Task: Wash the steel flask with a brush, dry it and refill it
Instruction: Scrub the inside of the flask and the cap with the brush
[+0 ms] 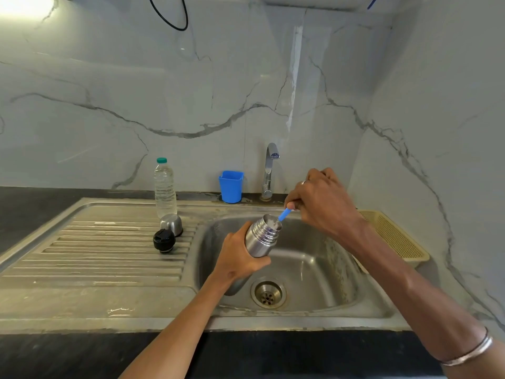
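Just right of the frame's centre, the left hand [240,258] wraps its fingers and thumb round the body of the steel flask [261,236], holding it tilted over the sink [314,269] with its open mouth turned up and to the right, probably so that any drips fall into the basin and the mouth faces the other hand. The right hand [319,198], above and to the right of the flask, pinches the blue handle of the brush [284,214], whose lower end goes into the flask's mouth; the bristles are hidden inside, so the scrubbing step appears to be in hand. On the ribbed drainboard [109,247] to the left lie the steel cup lid [171,224] and, just beside it, the black stopper [164,241], presumably set aside to free the opening. Behind them stands a capped water bottle [164,187], likely for the refill. At the back wall are a blue cup [231,186] and the tap [269,170], which shows no running water. A beige basket [396,236] sits at the right rim. Nothing blocks the brush's path.
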